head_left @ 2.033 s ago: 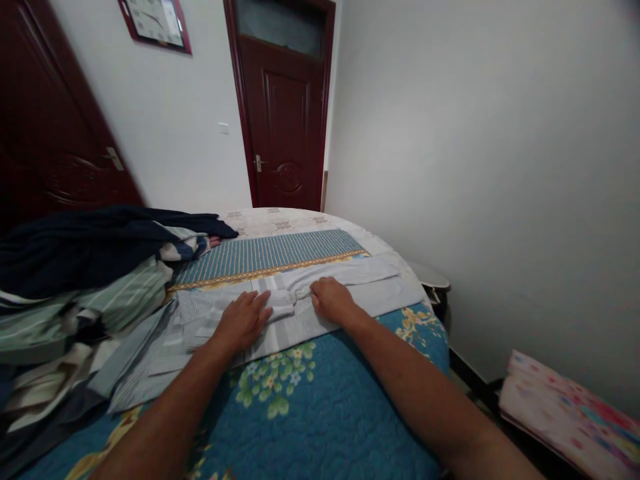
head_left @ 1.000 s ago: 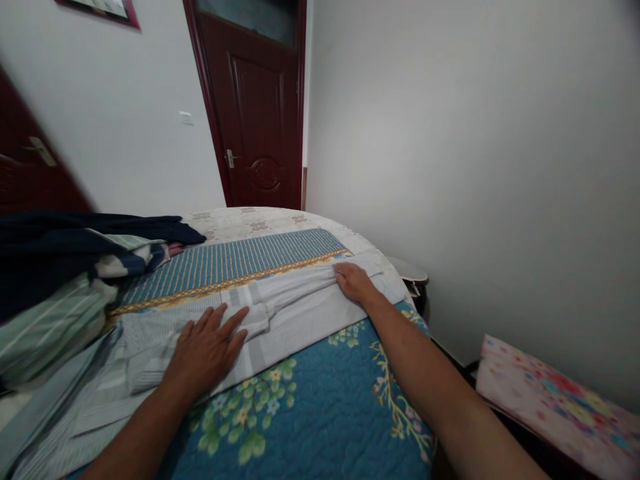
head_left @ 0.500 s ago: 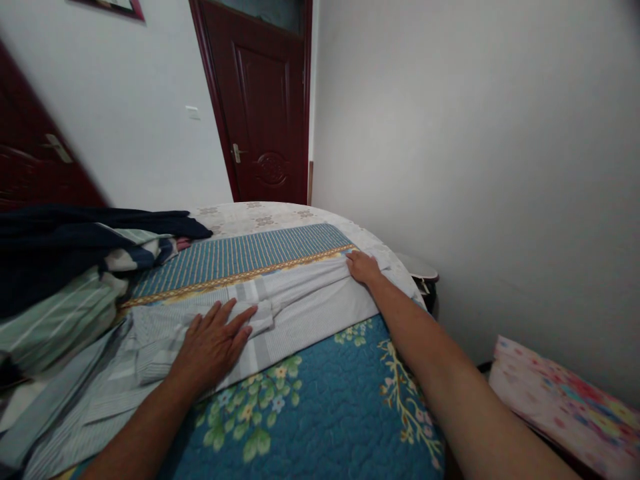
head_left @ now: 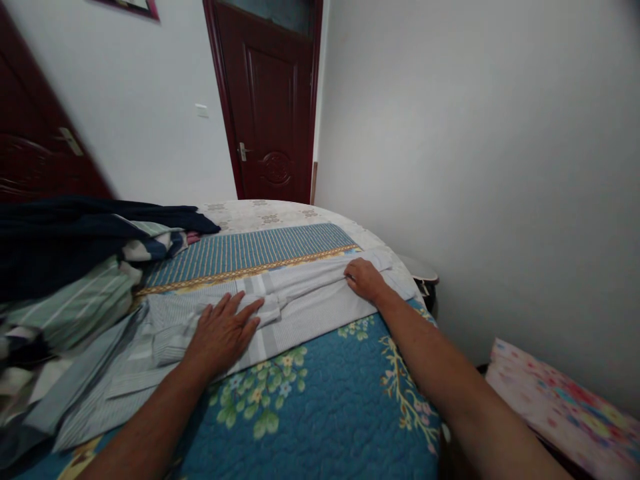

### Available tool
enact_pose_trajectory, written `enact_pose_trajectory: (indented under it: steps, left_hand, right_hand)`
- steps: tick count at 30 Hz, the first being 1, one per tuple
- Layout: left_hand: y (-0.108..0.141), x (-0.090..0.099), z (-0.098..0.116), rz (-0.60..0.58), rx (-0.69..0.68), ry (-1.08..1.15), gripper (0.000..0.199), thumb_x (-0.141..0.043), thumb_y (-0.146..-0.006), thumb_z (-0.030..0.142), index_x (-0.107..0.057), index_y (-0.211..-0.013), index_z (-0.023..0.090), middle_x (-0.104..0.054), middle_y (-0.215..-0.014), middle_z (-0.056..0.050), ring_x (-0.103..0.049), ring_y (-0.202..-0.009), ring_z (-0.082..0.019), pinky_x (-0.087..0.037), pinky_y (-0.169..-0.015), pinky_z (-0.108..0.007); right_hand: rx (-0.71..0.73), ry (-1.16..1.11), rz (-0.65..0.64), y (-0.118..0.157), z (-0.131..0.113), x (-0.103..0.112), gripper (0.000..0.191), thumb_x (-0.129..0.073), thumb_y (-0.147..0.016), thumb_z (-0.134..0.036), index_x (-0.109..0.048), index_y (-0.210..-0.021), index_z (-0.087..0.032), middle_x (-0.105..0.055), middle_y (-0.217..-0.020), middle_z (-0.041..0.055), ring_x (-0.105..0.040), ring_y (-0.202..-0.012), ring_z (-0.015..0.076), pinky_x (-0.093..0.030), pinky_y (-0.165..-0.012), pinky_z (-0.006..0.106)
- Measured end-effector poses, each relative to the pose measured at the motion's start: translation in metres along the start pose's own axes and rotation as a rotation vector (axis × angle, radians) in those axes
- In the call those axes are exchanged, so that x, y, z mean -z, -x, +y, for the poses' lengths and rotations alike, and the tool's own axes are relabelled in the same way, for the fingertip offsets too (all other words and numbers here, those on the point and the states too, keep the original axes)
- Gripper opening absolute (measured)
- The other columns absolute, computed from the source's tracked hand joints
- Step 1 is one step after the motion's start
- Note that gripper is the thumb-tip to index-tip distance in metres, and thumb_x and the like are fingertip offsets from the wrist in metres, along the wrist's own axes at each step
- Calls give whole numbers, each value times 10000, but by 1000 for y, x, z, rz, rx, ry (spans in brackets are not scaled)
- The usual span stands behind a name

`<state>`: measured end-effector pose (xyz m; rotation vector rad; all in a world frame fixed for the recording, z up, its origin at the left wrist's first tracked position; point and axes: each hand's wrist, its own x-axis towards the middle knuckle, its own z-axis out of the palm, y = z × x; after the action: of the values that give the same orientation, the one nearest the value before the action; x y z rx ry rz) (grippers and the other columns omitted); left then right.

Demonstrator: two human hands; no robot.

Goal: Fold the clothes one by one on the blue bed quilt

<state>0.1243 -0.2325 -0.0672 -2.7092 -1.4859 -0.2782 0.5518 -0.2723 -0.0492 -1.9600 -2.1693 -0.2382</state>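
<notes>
A light grey-and-white striped shirt (head_left: 310, 320) lies folded lengthwise across the table, with creases along its middle. My left hand (head_left: 223, 333) rests flat on it, fingers spread over a folded sleeve part. Farther right, my right hand (head_left: 365, 280) has its fingers curled down on the cloth near the shirt's right end, pinching a fold there; the fingertips are partly hidden. Under the shirt is a blue quilted pad (head_left: 350, 393) with flowers and a striped far border.
A heap of clothes stands at the left: a dark navy garment (head_left: 60, 247) over a green striped one (head_left: 75, 300). The round table wears a pale patterned cloth (head_left: 280, 212). A pink floral box-like item (head_left: 560, 407) sits lower right, near the wall (head_left: 475, 167). A dark red door (head_left: 275, 100) is behind.
My right hand has shifted from the shirt's far edge inward over the cloth, its fingers now more curled. The left hand stays flat on the shirt. The view has turned slightly left.
</notes>
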Motion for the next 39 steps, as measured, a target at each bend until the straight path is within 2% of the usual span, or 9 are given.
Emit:
enact_pose_trajectory:
  steps: [6,13,18,23,26,28,31,35,39]
  left_hand:
    - [0,-1,0,14,4,11,541,-420,-1074,495,-555,-1591,415,-464,-1705,-94,-359,-1593,-401,-247,-1262,-635]
    - [0,-2,-1,12,2,-6,576,-391,-1078,486,-502,-1634,382,-443,-1720,-92,-353,-1598,-395,-252,-1263,-630]
    - [-1,-4,-1,14,3,-26,616,-379,-1071,477,-465,-1662,326,-436,-1724,-97,-338,-1606,-386,-254,-1269,-626]
    - [-2,-7,-3,26,-4,-28,603,-381,-1062,481,-508,-1636,347,-450,-1715,-97,-342,-1603,-397,-251,-1265,-643]
    - [-3,-8,-5,34,-17,-50,595,-379,-1059,484,-522,-1625,366,-460,-1707,-104,-355,-1596,-404,-264,-1257,-642]
    - [-3,-9,-5,32,-15,-72,606,-367,-1059,483,-509,-1634,354,-459,-1706,-116,-360,-1594,-400,-272,-1253,-639]
    - [-3,-10,-5,31,31,-127,674,-350,-1048,524,-463,-1666,280,-453,-1699,-167,-354,-1591,-420,-269,-1247,-654]
    - [-2,-12,-7,10,142,-173,829,-339,-1012,641,-432,-1676,154,-419,-1687,-269,-341,-1584,-476,-265,-1232,-684]
    - [-3,-14,-11,-3,214,-161,909,-361,-974,730,-428,-1678,159,-387,-1691,-303,-316,-1586,-510,-249,-1202,-741]
  right_hand:
    - [-116,84,-3,3,-5,10,282,-526,-981,-172,-740,-1165,-182,-690,-1248,147,-547,-1216,289,-400,-1059,393]
    - [-274,172,-94,10,3,7,303,-468,-1015,-193,-755,-1112,-180,-710,-1173,162,-635,-1123,297,-444,-978,394]
    - [-477,188,1,7,4,8,392,-370,-1067,-232,-735,-1182,-152,-708,-1185,189,-655,-1095,316,-487,-959,420]
    - [-249,16,184,-7,-18,-2,399,-400,-1059,-205,-702,-1314,-152,-679,-1378,156,-548,-1341,257,-394,-1179,354]
    - [-141,-63,91,-18,-33,-17,436,-366,-1115,-303,-662,-1398,-154,-653,-1473,140,-543,-1387,222,-372,-1210,340]
    - [-171,-59,25,-23,-35,-25,485,-388,-1125,-412,-623,-1450,-139,-601,-1550,161,-504,-1455,246,-345,-1239,385]
    - [-326,-34,7,-25,-22,-30,588,-391,-1117,-499,-543,-1536,-116,-486,-1656,195,-402,-1552,300,-282,-1279,476]
    - [-475,-20,-16,-25,11,-26,619,-378,-1109,-526,-507,-1568,-131,-443,-1683,206,-372,-1572,315,-254,-1285,528]
    - [-570,-11,-45,-28,43,-22,661,-351,-1102,-548,-485,-1594,-128,-417,-1698,213,-351,-1584,324,-255,-1283,559]
